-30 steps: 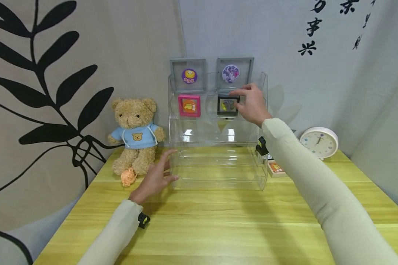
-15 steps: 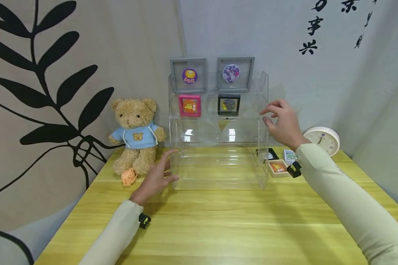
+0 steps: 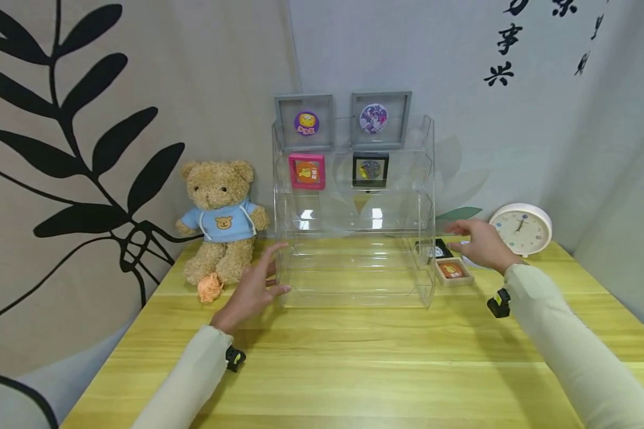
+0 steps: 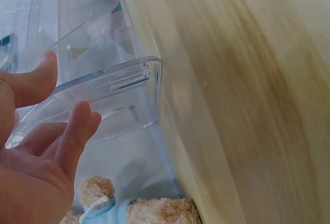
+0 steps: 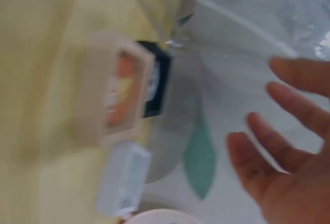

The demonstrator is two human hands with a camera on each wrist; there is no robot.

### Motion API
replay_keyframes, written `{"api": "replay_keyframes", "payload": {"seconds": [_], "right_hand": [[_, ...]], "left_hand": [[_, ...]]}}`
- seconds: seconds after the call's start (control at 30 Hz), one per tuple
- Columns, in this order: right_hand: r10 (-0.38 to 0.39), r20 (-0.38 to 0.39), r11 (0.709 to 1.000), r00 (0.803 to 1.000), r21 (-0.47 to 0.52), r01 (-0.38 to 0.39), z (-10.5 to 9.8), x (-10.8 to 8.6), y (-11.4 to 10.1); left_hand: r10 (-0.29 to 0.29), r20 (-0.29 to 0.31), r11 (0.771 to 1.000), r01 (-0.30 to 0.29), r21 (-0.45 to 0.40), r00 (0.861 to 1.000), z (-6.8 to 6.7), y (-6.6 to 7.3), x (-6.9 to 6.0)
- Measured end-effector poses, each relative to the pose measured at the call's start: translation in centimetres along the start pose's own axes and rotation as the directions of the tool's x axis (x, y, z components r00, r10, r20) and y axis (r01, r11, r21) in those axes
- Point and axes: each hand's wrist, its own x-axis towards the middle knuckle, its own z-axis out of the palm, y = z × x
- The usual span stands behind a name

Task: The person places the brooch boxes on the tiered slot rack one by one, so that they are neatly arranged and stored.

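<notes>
My left hand [image 3: 252, 292] is at the left side of the clear tiered rack [image 3: 354, 301], thumb and fingers spread around its edge [image 4: 129, 74]. My right hand [image 3: 479, 243], empty with fingers apart, hovers by the small frames right of the rack. Those are a beige frame with an orange picture [image 3: 452, 270], a black one [image 3: 442, 249] and a white one [image 5: 124, 177], mostly hidden by the hand in the head view. On the rack stand two grey frames [image 3: 305, 144] [image 3: 378, 145] on top, with a pink frame [image 3: 307, 171] and a black-edged frame [image 3: 370, 170] below.
A teddy bear [image 3: 223, 223] in a blue top sits left of the rack, with an orange crumpled ball [image 3: 210, 288] at its feet. A round white clock [image 3: 522, 229] stands at the back right. Behind the wooden table [image 3: 343, 369] hangs a printed curtain [image 3: 220, 77].
My right hand has left the black-edged frame on the rack and moved right and down to the small frames on the table. My left hand has stayed at the rack's side.
</notes>
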Motion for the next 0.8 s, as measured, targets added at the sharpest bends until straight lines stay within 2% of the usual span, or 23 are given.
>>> {"api": "replay_keyframes", "payload": {"seconds": [0.13, 0.27, 0.43, 0.6, 0.8], "right_hand": [[0.044, 0.156, 0.999, 0.987, -0.018, -0.042, 1.6, 0.1, 1.9], [0.110, 0.232, 0.994, 0.966, -0.049, -0.101, 3.1, 0.1, 3.2], [0.173, 0.238, 0.983, 0.956, -0.108, -0.151, 4.2, -0.1, 3.8], [0.211, 0.238, 0.975, 0.948, -0.127, -0.185, 4.5, -0.2, 3.7], [0.246, 0.227, 0.969, 0.942, -0.067, -0.237, 4.7, -0.3, 3.3]], "left_hand": [[-0.006, -0.004, 1.000, 0.006, 0.004, 1.000, 0.1, -0.1, 0.0], [-0.009, -0.005, 1.000, 0.009, 0.009, 1.000, 0.1, -0.1, 0.0], [-0.018, -0.001, 1.000, 0.018, 0.001, 1.000, 0.2, 0.0, 0.0], [-0.012, 0.010, 1.000, 0.012, -0.015, 1.000, 0.2, 0.0, 0.0], [-0.012, 0.000, 1.000, 0.012, -0.009, 1.000, 0.1, -0.1, -0.1]]}}
